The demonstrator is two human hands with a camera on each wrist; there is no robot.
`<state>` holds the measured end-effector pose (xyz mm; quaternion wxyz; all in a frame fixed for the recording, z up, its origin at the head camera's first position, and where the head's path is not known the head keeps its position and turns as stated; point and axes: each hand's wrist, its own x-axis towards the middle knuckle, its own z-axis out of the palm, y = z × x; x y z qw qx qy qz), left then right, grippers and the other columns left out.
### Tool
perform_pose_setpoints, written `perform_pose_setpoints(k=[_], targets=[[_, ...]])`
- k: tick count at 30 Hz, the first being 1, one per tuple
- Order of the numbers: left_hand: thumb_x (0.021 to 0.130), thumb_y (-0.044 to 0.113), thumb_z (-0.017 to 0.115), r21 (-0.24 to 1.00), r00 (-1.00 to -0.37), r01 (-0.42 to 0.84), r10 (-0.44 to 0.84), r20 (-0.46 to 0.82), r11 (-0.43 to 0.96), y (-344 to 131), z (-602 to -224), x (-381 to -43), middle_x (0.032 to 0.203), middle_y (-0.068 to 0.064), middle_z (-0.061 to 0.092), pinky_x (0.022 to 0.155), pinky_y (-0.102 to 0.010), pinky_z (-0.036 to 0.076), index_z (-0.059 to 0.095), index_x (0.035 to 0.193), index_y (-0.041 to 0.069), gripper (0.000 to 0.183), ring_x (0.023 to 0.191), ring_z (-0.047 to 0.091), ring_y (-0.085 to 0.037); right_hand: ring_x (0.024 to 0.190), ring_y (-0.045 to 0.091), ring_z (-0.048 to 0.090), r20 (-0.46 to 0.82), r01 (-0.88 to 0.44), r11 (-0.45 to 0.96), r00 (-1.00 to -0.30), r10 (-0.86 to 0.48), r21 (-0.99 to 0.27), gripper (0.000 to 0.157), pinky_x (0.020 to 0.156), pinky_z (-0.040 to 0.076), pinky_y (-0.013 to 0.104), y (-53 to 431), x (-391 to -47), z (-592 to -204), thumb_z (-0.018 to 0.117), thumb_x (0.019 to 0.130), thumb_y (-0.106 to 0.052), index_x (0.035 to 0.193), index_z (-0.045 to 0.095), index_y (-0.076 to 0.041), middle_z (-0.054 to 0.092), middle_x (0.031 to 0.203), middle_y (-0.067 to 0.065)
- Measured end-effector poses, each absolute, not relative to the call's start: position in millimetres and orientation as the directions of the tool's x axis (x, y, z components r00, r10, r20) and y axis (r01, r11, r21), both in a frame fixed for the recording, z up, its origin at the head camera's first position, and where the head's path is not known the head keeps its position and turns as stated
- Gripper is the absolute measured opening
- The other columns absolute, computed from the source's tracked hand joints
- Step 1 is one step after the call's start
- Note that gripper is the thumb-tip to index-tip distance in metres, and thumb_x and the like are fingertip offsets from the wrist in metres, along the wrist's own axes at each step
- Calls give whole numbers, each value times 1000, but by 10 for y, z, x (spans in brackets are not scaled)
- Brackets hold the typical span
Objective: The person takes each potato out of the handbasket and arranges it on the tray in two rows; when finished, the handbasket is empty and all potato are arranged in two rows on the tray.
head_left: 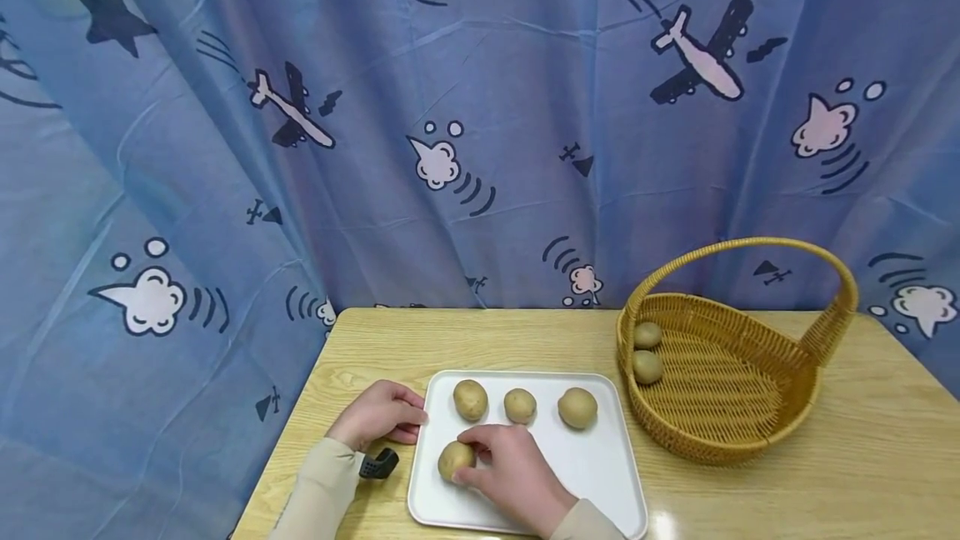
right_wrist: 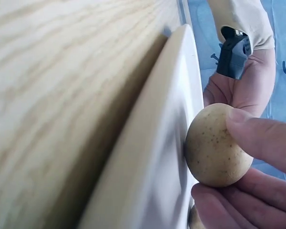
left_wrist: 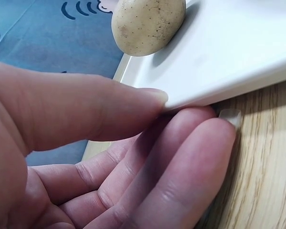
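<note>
A white rectangular tray lies on the table with several potatoes on it. My right hand grips a potato at the tray's left front, thumb on one side and fingers on the other, as the right wrist view also shows with this potato. At the tray's left edge my left hand pinches the rim, thumb above and fingertips below in the left wrist view. Along the back of the tray sit a left potato, a smaller middle potato and a right potato.
A woven basket with a tall arched handle stands right of the tray. Two potatoes, a rear one and a front one, rest inside its left side. A patterned blue curtain hangs behind the wooden table.
</note>
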<state>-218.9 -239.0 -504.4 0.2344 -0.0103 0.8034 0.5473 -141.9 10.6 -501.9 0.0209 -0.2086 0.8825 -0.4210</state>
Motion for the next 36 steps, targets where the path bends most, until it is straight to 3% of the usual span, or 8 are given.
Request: perform_pose_setpoints(k=[10,18,26,36], targets=[[94,7,77,873,-890,-270,242,-387,405,-2377,-5036,-2181,95,-14,76,71,-30,70,72,116,-8,27,73,74,-14,84,-1,62,106,-322,537,-913,-393,-780,30,75,54,18,149,-1403,-5005,94,81,-22,108,81,-14,77,97,-10],[95,6,77,872,-891,-268,238,-385,409,-2385,-5051,-2198,95,-14,76,71,-31,70,73,116,-8,26,74,75,-15,77,-1,55,103,-326,537,-910,-402,-778,37,69,48,16,132,-1408,-5010,93,81,-17,115,83,-10,72,88,-9],[95,7,77,872,-891,-268,239,-386,409,-2385,-5052,-2211,96,-16,76,71,-31,70,73,117,-9,28,75,76,-16,91,1,67,95,-317,534,-911,-402,-784,34,82,60,22,146,-1420,-5003,95,78,-16,108,79,-15,80,101,-8],[95,7,77,873,-892,-270,235,-385,407,-2395,-5078,-2209,96,-15,76,71,-31,70,73,116,-8,27,74,76,-15,92,1,69,78,-311,513,-902,-425,-800,38,84,63,26,204,-1439,-5009,94,76,-12,109,77,-15,80,101,-7]])
